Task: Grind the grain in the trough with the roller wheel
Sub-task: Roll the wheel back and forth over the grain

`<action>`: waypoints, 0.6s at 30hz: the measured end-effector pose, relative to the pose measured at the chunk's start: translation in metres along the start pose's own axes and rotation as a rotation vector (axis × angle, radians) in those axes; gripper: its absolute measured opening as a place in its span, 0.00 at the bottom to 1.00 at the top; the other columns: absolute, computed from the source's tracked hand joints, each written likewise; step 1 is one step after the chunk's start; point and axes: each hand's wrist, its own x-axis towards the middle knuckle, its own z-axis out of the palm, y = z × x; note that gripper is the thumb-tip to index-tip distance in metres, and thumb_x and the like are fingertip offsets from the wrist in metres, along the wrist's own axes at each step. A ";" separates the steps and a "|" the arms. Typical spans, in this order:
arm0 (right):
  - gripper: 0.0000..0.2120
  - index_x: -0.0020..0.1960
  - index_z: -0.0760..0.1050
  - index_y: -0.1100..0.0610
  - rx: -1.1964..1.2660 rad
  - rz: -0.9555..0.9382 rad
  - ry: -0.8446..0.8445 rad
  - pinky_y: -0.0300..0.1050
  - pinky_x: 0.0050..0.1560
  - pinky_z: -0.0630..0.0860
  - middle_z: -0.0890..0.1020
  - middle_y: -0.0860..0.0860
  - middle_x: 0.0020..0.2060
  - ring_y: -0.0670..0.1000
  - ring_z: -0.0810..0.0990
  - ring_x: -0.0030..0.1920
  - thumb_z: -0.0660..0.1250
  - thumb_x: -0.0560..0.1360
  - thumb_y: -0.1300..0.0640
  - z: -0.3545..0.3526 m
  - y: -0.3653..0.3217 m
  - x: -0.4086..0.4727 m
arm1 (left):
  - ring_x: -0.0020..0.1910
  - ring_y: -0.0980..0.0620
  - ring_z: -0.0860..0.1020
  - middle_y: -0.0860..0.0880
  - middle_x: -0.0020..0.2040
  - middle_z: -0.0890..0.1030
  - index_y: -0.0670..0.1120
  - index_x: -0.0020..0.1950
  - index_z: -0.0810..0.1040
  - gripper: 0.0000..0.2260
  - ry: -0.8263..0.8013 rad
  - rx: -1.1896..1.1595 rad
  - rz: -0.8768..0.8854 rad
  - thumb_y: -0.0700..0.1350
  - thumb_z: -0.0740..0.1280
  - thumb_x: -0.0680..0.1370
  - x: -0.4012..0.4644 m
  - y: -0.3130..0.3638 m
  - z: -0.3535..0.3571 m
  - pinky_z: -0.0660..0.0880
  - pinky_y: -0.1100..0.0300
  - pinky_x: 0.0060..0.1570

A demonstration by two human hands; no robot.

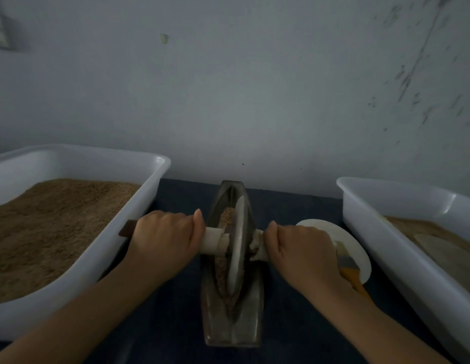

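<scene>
A narrow boat-shaped metal trough [232, 329] lies lengthwise on the dark table in front of me. Brown grain [221, 271] fills its groove. A grey roller wheel [237, 248] stands upright in the groove at mid length. Its axle handle [214, 240] is wrapped in pale material and runs out to both sides. My left hand [165, 239] grips the left end of the handle. My right hand [304, 253] grips the right end. The brown tip of the handle sticks out beyond my left hand.
A white tub [139, 222] of brown grain stands at the left. A second white tub [381, 232] with brownish powder stands at the right. Behind my right hand lie a white plate [323, 227] and a brush [348, 266] with an orange handle. A grey wall rises close behind.
</scene>
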 end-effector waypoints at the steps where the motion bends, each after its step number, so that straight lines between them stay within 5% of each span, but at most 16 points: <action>1: 0.22 0.28 0.59 0.51 0.000 0.004 -0.040 0.43 0.28 0.60 0.63 0.46 0.22 0.47 0.64 0.23 0.44 0.80 0.51 0.002 0.001 0.002 | 0.15 0.50 0.68 0.44 0.21 0.71 0.32 0.43 0.79 0.29 -0.018 0.017 -0.009 0.38 0.82 0.45 0.001 -0.001 0.003 0.65 0.64 0.18; 3: 0.21 0.29 0.58 0.50 -0.025 -0.005 -0.052 0.43 0.29 0.60 0.64 0.47 0.23 0.47 0.62 0.23 0.40 0.79 0.49 0.011 0.004 0.011 | 0.15 0.48 0.69 0.41 0.22 0.72 0.29 0.48 0.79 0.34 -0.017 0.066 -0.022 0.35 0.81 0.44 0.004 -0.004 0.013 0.67 0.62 0.18; 9: 0.25 0.24 0.63 0.55 -0.010 0.064 0.071 0.43 0.27 0.46 0.66 0.50 0.21 0.51 0.58 0.22 0.52 0.79 0.53 0.039 0.010 0.051 | 0.17 0.45 0.72 0.38 0.23 0.74 0.28 0.48 0.79 0.32 -0.009 0.143 -0.097 0.32 0.81 0.45 0.035 -0.014 0.032 0.69 0.58 0.18; 13: 0.23 0.30 0.75 0.60 -0.032 0.037 0.104 0.44 0.28 0.52 0.78 0.57 0.28 0.58 0.74 0.30 0.52 0.79 0.54 0.052 0.017 0.076 | 0.16 0.47 0.71 0.40 0.22 0.74 0.30 0.47 0.80 0.31 0.016 0.183 -0.137 0.34 0.81 0.45 0.055 -0.020 0.043 0.67 0.61 0.17; 15: 0.23 0.30 0.75 0.60 -0.006 0.030 0.109 0.44 0.29 0.57 0.79 0.57 0.29 0.58 0.75 0.29 0.53 0.79 0.54 0.051 0.016 0.083 | 0.16 0.48 0.71 0.42 0.22 0.74 0.32 0.46 0.81 0.29 0.033 0.192 -0.162 0.35 0.81 0.47 0.057 -0.021 0.047 0.67 0.63 0.18; 18: 0.22 0.33 0.75 0.59 -0.068 0.008 0.054 0.44 0.28 0.52 0.79 0.57 0.31 0.55 0.67 0.27 0.50 0.80 0.54 0.046 0.013 0.078 | 0.17 0.47 0.72 0.40 0.22 0.74 0.31 0.48 0.80 0.31 -0.032 0.153 -0.173 0.36 0.82 0.47 0.049 -0.020 0.047 0.69 0.61 0.18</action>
